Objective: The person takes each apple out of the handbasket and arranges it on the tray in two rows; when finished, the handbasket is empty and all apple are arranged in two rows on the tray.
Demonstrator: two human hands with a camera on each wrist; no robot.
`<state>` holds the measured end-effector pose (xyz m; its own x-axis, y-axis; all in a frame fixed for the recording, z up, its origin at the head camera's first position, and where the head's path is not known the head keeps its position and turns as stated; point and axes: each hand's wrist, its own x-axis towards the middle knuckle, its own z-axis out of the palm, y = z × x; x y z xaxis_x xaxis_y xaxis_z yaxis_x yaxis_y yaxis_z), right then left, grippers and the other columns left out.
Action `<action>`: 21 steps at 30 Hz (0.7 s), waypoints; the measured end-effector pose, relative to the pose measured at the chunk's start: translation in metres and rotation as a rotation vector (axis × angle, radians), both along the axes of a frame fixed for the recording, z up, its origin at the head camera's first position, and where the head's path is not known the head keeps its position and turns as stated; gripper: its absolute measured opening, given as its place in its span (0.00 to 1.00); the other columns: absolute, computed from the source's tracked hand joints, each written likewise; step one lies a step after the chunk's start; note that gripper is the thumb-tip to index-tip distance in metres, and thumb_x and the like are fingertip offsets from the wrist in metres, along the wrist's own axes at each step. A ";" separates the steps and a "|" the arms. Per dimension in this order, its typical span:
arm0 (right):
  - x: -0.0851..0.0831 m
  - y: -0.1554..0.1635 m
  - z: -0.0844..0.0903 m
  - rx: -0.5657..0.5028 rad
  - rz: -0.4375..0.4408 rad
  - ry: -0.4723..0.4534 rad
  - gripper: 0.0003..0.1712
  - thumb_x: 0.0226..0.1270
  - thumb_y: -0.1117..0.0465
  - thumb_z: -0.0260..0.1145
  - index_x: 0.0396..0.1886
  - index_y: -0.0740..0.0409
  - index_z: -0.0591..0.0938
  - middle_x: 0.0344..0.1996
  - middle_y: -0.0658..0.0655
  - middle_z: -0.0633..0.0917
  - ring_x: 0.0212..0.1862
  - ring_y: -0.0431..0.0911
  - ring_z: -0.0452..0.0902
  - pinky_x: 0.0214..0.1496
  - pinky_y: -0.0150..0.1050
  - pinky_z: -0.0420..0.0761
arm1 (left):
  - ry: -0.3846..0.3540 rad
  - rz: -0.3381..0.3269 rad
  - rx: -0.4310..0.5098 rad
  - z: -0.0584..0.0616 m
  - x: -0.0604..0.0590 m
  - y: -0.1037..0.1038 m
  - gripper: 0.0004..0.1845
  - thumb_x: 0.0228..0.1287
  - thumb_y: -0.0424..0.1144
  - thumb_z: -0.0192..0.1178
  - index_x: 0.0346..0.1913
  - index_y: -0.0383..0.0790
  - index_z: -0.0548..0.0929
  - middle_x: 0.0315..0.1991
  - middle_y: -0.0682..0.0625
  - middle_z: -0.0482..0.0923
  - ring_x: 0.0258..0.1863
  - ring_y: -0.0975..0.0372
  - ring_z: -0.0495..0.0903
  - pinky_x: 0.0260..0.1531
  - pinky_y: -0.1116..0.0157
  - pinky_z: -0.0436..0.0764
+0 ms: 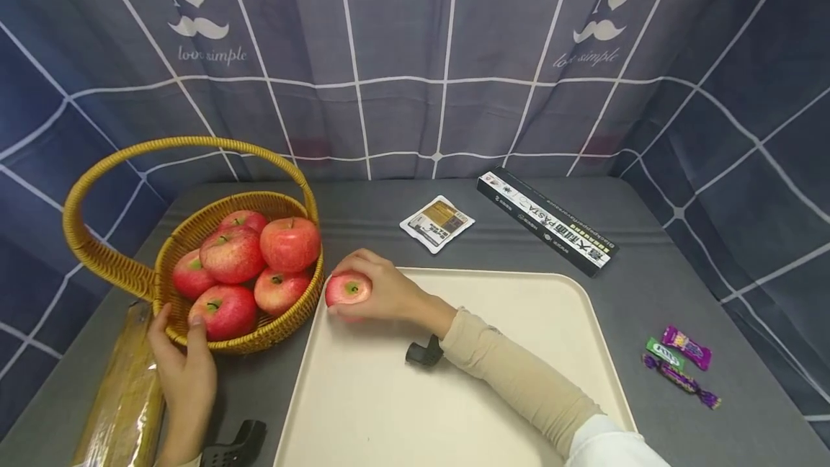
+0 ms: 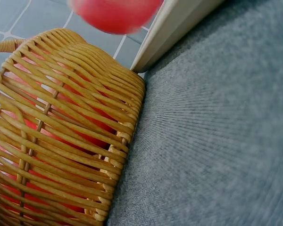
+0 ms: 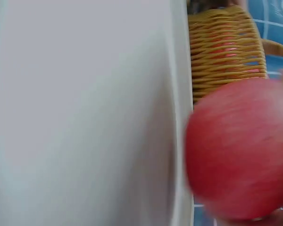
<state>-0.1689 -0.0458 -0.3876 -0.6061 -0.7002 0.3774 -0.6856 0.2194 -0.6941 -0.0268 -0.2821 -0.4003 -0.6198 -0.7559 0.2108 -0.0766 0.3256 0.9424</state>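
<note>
My right hand [image 1: 382, 290] grips a red apple [image 1: 349, 287] from above, over the far left corner of the cream tray [image 1: 454, 395]. In the right wrist view the apple [image 3: 240, 148] stands out beside the tray's rim [image 3: 181, 141], blurred. At the near side of a wicker basket [image 1: 272, 334], my left hand [image 1: 184, 373] holds the rim, its thumb tip close to an apple inside. Several red apples [image 1: 233, 254] fill the basket. Its woven side [image 2: 66, 132] takes up much of the left wrist view, where no fingers show.
Behind the tray lie a small white packet [image 1: 437, 223] and a long black pasta box [image 1: 547, 220]. Several wrapped candies [image 1: 677, 359] are at the right. A shiny brown package [image 1: 123, 402] lies left of my left hand. The basket's tall handle [image 1: 188, 141] arches over the apples.
</note>
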 end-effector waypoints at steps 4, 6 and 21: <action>-0.003 0.001 -0.008 0.108 -0.022 -0.004 0.25 0.48 0.40 0.68 0.45 0.40 0.76 0.44 0.40 0.73 0.45 0.32 0.71 0.48 0.27 0.72 | 0.012 -0.001 -0.017 0.000 0.000 0.001 0.27 0.66 0.41 0.44 0.67 0.39 0.56 0.67 0.41 0.54 0.68 0.62 0.49 0.67 0.67 0.44; -0.003 0.002 -0.008 0.137 -0.029 0.011 0.27 0.50 0.39 0.66 0.48 0.43 0.76 0.46 0.41 0.74 0.48 0.33 0.71 0.51 0.29 0.72 | 0.018 0.001 -0.025 -0.001 0.001 0.002 0.27 0.66 0.41 0.45 0.66 0.39 0.56 0.67 0.40 0.55 0.68 0.62 0.50 0.67 0.67 0.45; 0.008 -0.075 0.051 0.146 -0.364 0.076 0.42 0.48 0.26 0.55 0.65 0.27 0.59 0.58 0.44 0.68 0.51 0.42 0.66 0.49 0.37 0.72 | 0.013 -0.012 -0.019 0.000 0.002 -0.002 0.28 0.66 0.40 0.43 0.68 0.40 0.54 0.68 0.41 0.52 0.68 0.64 0.49 0.67 0.67 0.44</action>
<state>-0.1606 -0.1211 -0.3367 -0.7989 -0.4940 0.3430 -0.5928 0.5504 -0.5879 -0.0253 -0.2841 -0.4007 -0.6258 -0.7444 0.2329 -0.0607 0.3442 0.9369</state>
